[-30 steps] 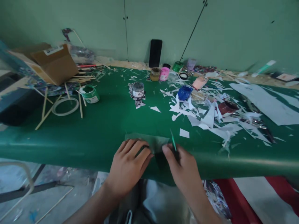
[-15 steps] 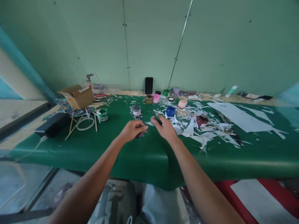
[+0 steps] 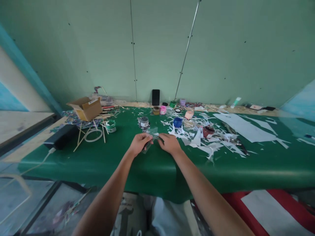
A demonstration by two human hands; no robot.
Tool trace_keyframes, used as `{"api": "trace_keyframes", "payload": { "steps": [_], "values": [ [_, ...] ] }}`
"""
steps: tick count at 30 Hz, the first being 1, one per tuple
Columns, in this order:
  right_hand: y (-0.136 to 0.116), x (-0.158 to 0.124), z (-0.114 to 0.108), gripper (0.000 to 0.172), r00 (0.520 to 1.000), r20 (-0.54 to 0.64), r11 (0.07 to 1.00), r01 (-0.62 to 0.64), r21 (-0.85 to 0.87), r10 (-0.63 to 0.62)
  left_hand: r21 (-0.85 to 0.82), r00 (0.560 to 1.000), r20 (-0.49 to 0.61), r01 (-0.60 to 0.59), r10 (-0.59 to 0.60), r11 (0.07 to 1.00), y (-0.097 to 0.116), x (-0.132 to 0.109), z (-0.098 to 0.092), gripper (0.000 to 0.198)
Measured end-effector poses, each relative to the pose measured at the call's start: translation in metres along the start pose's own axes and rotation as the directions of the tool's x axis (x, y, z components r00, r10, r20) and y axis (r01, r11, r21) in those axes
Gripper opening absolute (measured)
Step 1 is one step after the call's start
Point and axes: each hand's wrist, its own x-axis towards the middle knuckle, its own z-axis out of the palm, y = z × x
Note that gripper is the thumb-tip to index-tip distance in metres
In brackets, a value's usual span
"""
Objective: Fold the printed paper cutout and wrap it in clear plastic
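Observation:
My left hand (image 3: 138, 144) is closed over the table, gripping a small dark piece (image 3: 147, 145) with pale marks, mostly hidden by the fingers. A clear plastic sheet or small bag (image 3: 153, 131) sticks out above and below that same hand. Close by on its right, my right hand (image 3: 169, 143) is closed with the fingertips at the plastic's right edge; a pale sliver shows at the fingertips, too small to name. Just beyond the left hand, a jar of grey paint (image 3: 144, 122) stands on the green table cover (image 3: 110, 164).
Blue (image 3: 177, 122) and dark red (image 3: 208, 131) paint jars stand among white paper scraps (image 3: 197, 139) on the right. A green paint jar (image 3: 111, 126), a tape ring (image 3: 93, 135), a cardboard box (image 3: 88, 109) and a black box (image 3: 61, 136) lie left. A phone (image 3: 156, 97) leans against the wall.
The clear plastic has come into view between my hands. My right hand has turned over and its fingertips now meet the plastic; the dark item seen in it before no longer shows.

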Motion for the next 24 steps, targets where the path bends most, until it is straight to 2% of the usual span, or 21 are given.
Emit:
{"api": "trace_keyframes", "payload": {
  "steps": [3,9,17,20,24],
  "values": [
    [-0.003,0.002,-0.003,0.023,0.998,0.037,0.996,-0.038,-0.084,0.042,0.008,1.0,0.024,0.014,-0.014,1.0,0.0,0.0,-0.002,0.031],
    [-0.007,0.004,-0.005,0.025,0.989,0.031,0.977,-0.14,-0.163,0.147,0.043,0.996,0.09,0.022,-0.025,0.999,0.0,-0.002,-0.006,0.03],
    [0.003,0.007,-0.001,0.025,0.946,-0.075,0.936,-0.324,-0.138,0.316,0.104,0.974,0.225,0.01,-0.033,0.995,-0.004,-0.001,-0.005,0.025],
    [0.005,0.007,0.0,0.025,0.937,-0.109,0.935,-0.343,-0.094,0.332,0.105,0.977,0.212,0.009,-0.031,0.994,-0.005,-0.001,-0.005,0.026],
    [0.006,0.002,0.0,0.023,0.951,-0.121,0.957,-0.289,-0.01,0.285,0.085,0.992,0.126,0.012,-0.023,0.996,-0.004,-0.002,-0.004,0.029]
  ]
}}
